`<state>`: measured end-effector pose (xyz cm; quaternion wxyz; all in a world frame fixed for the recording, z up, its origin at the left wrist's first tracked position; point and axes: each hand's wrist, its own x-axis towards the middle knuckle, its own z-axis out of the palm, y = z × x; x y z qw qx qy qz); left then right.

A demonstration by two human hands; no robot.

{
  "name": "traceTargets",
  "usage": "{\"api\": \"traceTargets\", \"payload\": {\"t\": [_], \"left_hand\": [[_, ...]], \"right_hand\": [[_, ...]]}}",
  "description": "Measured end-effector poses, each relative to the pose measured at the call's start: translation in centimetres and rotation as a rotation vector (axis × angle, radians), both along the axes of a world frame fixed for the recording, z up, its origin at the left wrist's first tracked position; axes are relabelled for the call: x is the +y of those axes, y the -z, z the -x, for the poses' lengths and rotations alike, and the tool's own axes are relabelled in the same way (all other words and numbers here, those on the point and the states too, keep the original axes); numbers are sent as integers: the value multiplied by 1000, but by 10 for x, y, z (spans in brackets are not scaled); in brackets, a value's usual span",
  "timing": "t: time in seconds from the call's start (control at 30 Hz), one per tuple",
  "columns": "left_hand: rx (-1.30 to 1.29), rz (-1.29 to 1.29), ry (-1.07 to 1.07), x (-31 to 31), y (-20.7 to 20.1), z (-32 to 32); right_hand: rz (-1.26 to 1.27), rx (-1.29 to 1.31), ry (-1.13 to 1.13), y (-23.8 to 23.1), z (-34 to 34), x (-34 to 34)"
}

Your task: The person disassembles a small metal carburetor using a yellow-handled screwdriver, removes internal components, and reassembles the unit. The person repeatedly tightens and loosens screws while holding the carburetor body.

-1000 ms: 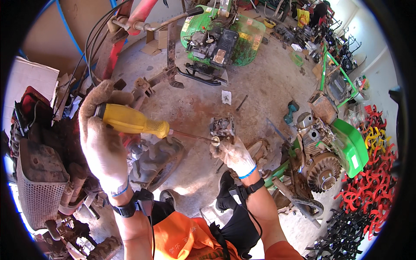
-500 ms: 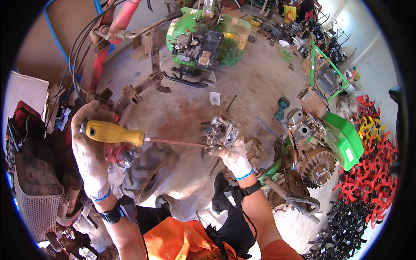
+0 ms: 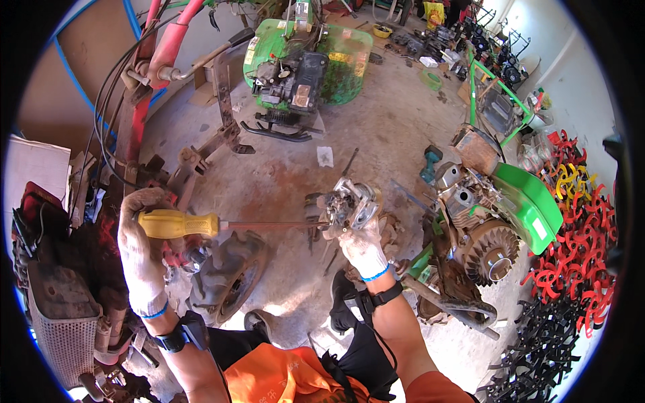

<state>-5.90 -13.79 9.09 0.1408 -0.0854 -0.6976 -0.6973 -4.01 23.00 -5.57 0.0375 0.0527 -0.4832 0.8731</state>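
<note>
A white knit work glove covers my left hand (image 3: 139,252), whose fingers are closed round the yellow handle of a large screwdriver (image 3: 176,224). Its long rust-coloured shaft points right, almost level, and the tip reaches the near left side of a small metal carburetor (image 3: 349,207). Whether the tip sits in a screw head is hidden. My right hand (image 3: 365,250), gloved too, grips the carburetor from below and holds it up above the floor. A round metal bowl shows on the carburetor's right side.
A partly dismantled engine (image 3: 474,221) with a green tank (image 3: 527,208) stands at right, near a teal cordless drill (image 3: 432,164). A lugged tyre (image 3: 232,275) lies below my left hand. Ahead is a green tiller (image 3: 295,74); red and black blades (image 3: 561,269) pile up far right.
The carburetor has turned in my right hand, so its round bowl shows more. My left hand has brought the screwdriver lower and more level. The whole view has shifted slightly.
</note>
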Motion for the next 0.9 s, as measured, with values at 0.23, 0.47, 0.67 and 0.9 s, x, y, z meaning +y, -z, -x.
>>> {"api": "traceTargets", "payload": {"t": [0.23, 0.47, 0.67, 0.9], "left_hand": [[-84, 19, -169, 25, -5, -8], [-110, 62, -314, 37, -4, -6], [-67, -135, -92, 29, -3, -11], [-108, -86, 125, 18, 5, -7]], "right_hand": [[-50, -64, -31, 0, 0, -3], [59, -49, -36, 17, -6, -2], [-322, 58, -43, 25, 0, 9], [595, -7, -154, -4, 2, -5]]}}
